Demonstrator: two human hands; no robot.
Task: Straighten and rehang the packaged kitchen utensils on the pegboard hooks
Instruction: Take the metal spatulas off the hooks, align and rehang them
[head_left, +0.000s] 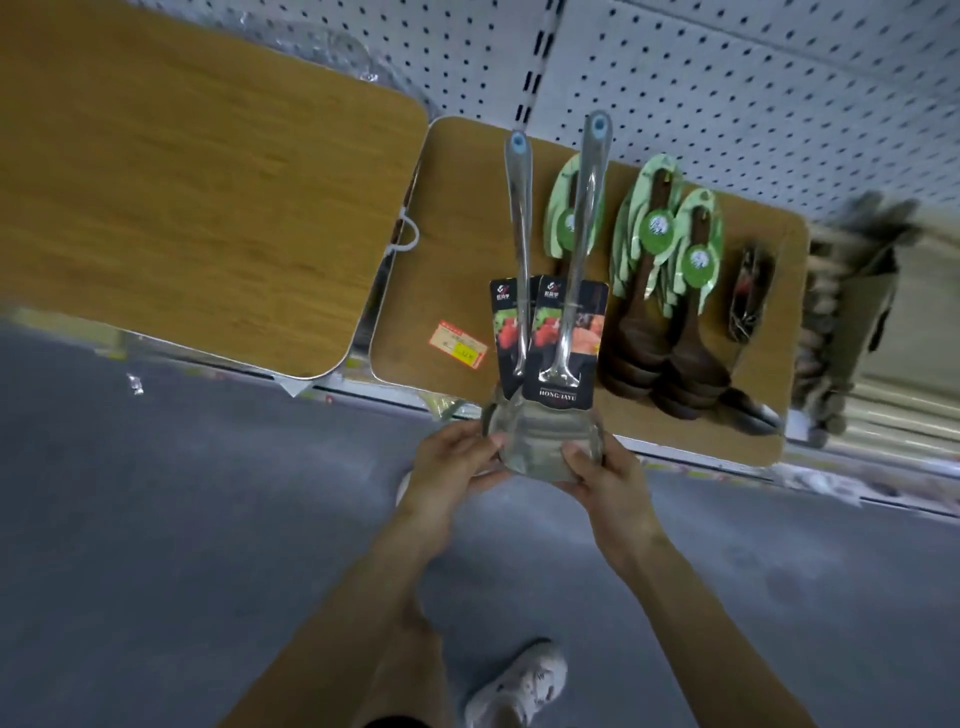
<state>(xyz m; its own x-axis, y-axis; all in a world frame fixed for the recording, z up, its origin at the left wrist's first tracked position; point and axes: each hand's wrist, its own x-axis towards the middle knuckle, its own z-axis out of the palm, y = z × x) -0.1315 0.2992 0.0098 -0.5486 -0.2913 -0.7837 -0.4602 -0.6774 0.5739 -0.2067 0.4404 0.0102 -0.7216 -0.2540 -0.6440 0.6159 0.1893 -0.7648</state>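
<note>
Steel spatulas (575, 244) — two, each w/ a black card (563, 343) round the neck — stand handle-up in front of the pegboard (727, 93), blades down between both hands. Left hand (457, 462) pinches the blade edge on its side and right hand (608, 478) grips the opposite edge. The hands are near each other, both clamped on the blades, which look wrapped in clear film. Blue hang holes (599, 124) sit at the top ends; can't tell if either is on a hook, as no hook is visible there.

Risks, as I judge them:
- Grip is at the far end from the holes, so the tips prob. wobble and miss the hook.
- Handles splay apart at the top — one spatula could slide loose and drop to the floor.
- Front handle overlaps the green-carded wooden spoons (636, 312) hanging just beside; a sideways swing could knock those askew.
</note>
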